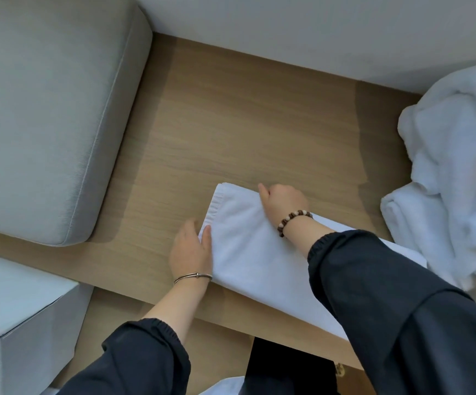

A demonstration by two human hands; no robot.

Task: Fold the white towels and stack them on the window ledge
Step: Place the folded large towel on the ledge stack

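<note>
Towel (248,252), long axis far-left to near-right

Left hand (192,249) outstretched — right hand (283,201) curled
</note>
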